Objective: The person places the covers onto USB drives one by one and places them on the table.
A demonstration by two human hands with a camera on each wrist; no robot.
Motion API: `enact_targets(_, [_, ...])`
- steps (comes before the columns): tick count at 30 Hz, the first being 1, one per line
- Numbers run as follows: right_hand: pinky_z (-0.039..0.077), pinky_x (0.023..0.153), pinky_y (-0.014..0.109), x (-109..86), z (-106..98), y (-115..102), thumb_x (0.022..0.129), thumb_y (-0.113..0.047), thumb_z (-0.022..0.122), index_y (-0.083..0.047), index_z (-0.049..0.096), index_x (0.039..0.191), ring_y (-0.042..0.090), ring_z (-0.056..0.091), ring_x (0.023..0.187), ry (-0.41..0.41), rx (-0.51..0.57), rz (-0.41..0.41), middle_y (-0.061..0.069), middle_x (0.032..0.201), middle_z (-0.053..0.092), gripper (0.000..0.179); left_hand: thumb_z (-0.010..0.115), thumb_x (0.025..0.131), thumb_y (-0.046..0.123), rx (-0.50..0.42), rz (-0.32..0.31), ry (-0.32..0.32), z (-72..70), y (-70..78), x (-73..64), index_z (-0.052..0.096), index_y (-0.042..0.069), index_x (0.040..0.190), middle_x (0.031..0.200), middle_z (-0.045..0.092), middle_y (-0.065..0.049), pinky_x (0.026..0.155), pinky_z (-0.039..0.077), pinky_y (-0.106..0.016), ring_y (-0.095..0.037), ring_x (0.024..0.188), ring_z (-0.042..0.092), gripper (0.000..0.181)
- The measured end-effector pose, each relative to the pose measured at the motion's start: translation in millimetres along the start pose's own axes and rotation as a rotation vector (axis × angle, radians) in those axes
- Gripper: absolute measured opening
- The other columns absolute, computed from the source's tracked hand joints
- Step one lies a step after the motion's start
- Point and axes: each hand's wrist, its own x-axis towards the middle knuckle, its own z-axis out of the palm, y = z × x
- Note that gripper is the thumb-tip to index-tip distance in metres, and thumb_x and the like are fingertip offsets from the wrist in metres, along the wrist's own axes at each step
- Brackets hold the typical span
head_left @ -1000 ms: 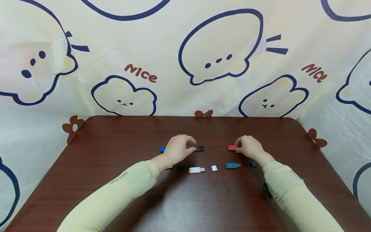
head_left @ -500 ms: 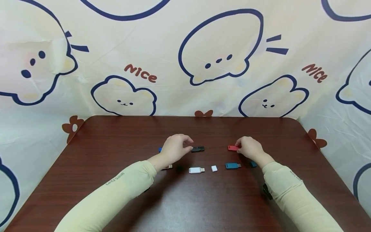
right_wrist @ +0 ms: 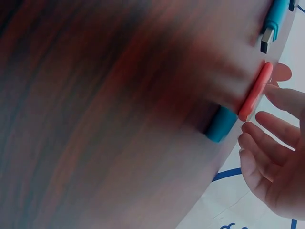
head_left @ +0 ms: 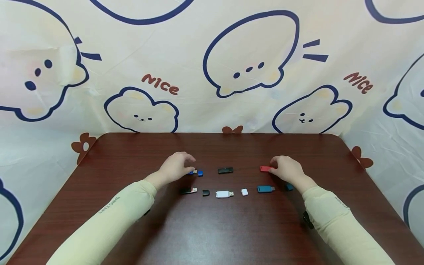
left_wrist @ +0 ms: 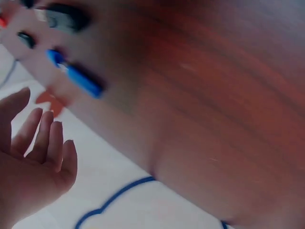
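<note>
My left hand (head_left: 175, 166) hovers at the blue USB stick (left_wrist: 83, 82), thumb and fingers apart and loosely bent, with nothing between them. That stick lies uncapped, its metal plug pointing right towards its blue cap (head_left: 200, 173); part of its body is hidden by the hand in the head view. On the other side, my right hand (head_left: 287, 170) is at a red USB stick (right_wrist: 257, 90). The thumb tip meets the stick's side, while the other fingers are spread near its end. Between the hands lies a black USB stick (head_left: 225, 170).
In the nearer row lie a black-and-red USB stick (head_left: 188, 190), its black cap (head_left: 206, 193), a white stick (head_left: 223, 194), its white cap (head_left: 244, 192), a teal stick (head_left: 265, 188) and its teal cap (head_left: 289, 187). A printed curtain (head_left: 251, 110) stands behind the table (head_left: 212, 228).
My left hand has moved left, away from the black USB stick to the blue one, uncovering the blue cap and the black-and-red stick. The right hand has stayed at the red stick.
</note>
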Motion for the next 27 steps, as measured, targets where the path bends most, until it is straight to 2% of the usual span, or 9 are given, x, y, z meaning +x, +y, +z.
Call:
enact_targets(4, [0.051, 0.075, 0.047, -1.6, -3.9, 2.1, 0.087, -0.028, 0.063, -0.002, 0.063, 0.112, 0.03, 0.061, 0.091, 0.029, 0.012, 0.01, 0.02, 0.112, 0.064, 0.036, 0.07, 0.083, 0.015, 0.077, -0.01, -0.023, 2.3, -13.2, -2.9, 0.068, 0.003, 0.108, 0.107, 0.067, -0.012, 0.09, 0.049, -0.043, -0.028, 0.104, 0.06, 0.029])
enact_targets(7, [0.051, 0.074, 0.046, -2.3, -6.1, 1.6, 0.088, -0.027, 0.062, -0.002, 0.064, 0.111, 0.028, 0.06, 0.088, 0.036, 0.024, 0.013, 0.02, 0.111, 0.065, 0.034, 0.072, 0.082, 0.017, 0.126, -0.007, -0.019, 7.1, -17.2, -3.0, 0.069, 0.003, 0.107, 0.105, 0.067, -0.012, 0.089, 0.049, -0.043, -0.028, 0.102, 0.061, 0.029])
enact_targets(13, [0.051, 0.075, 0.047, -3.6, -8.7, -2.2, 0.089, -0.026, 0.06, -0.002, 0.064, 0.11, 0.028, 0.06, 0.087, 0.039, 0.03, 0.016, 0.02, 0.111, 0.065, 0.032, 0.071, 0.082, 0.024, 0.335, 0.078, -0.001, 18.7, -22.5, -1.9, 0.068, 0.008, 0.112, 0.11, 0.067, -0.009, 0.087, 0.048, -0.044, -0.027, 0.102, 0.06, 0.034])
enact_targets(16, [0.051, 0.077, 0.048, -4.0, -9.1, -3.4, 0.089, -0.026, 0.06, -0.002, 0.064, 0.11, 0.029, 0.06, 0.09, 0.038, 0.032, 0.022, 0.02, 0.112, 0.065, 0.032, 0.07, 0.083, 0.026, 0.414, 0.123, 0.019, 23.8, -26.9, -3.3, 0.07, 0.012, 0.108, 0.106, 0.068, -0.005, 0.084, 0.047, -0.042, -0.024, 0.1, 0.059, 0.029])
enact_targets(21, [0.051, 0.077, 0.048, -6.0, -9.7, -3.5, 0.089, -0.025, 0.06, -0.002, 0.065, 0.11, 0.029, 0.061, 0.091, 0.048, 0.03, 0.024, 0.02, 0.112, 0.065, 0.031, 0.07, 0.083, 0.025, 0.446, 0.17, 0.05, 26.5, -28.8, -3.9, 0.072, 0.014, 0.099, 0.096, 0.069, -0.001, 0.081, 0.047, -0.039, -0.02, 0.093, 0.059, 0.02])
enact_targets(27, [0.051, 0.076, 0.047, -6.3, -7.4, -3.3, 0.089, -0.025, 0.06, -0.003, 0.065, 0.109, 0.028, 0.061, 0.089, 0.049, 0.028, 0.02, 0.019, 0.11, 0.066, 0.03, 0.07, 0.083, 0.023, 0.45, 0.171, 0.045, 26.3, -26.8, -2.7, 0.071, 0.012, 0.099, 0.094, 0.068, -0.002, 0.081, 0.046, -0.039, -0.02, 0.092, 0.058, 0.019])
